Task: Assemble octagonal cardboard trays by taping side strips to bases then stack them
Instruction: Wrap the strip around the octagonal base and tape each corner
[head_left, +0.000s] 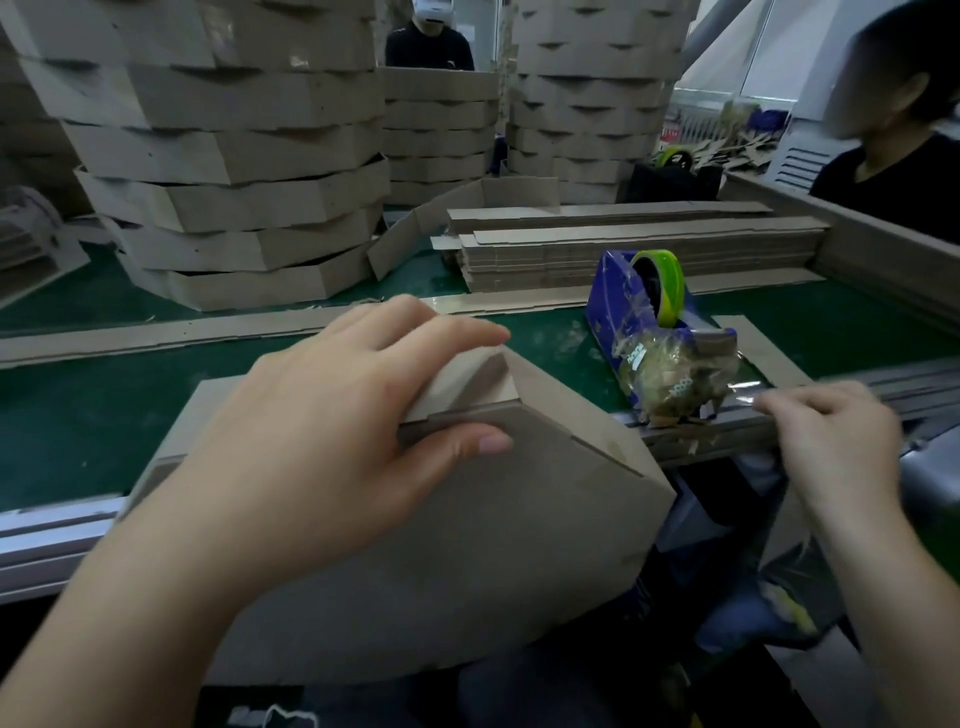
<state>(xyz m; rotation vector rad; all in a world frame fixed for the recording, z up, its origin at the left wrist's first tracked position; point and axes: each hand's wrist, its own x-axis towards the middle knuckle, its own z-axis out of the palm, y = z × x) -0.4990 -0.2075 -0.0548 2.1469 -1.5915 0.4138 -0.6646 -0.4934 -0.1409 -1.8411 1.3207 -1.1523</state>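
- The left hand grips a corner of the cardboard tray. Its fingers curl over the folded side strip and its thumb presses flat on the base panel.
- The tray sits tilted at the near edge of the green tabletop, partly on it and partly overhanging towards the person.
- The right hand, somewhat blurred, pinches the end of a length of clear tape that runs back to the tape dispenser.
- The blue dispenser stands on the tabletop just right of the tray and carries a green roll.
- Behind it lies a pile of flat strips. One long strip lies across the tabletop beyond the tray.
- Tall stacks of finished trays stand at the back left and back centre.
- A second person in dark clothes sits at the right, and another stands behind the stacks.
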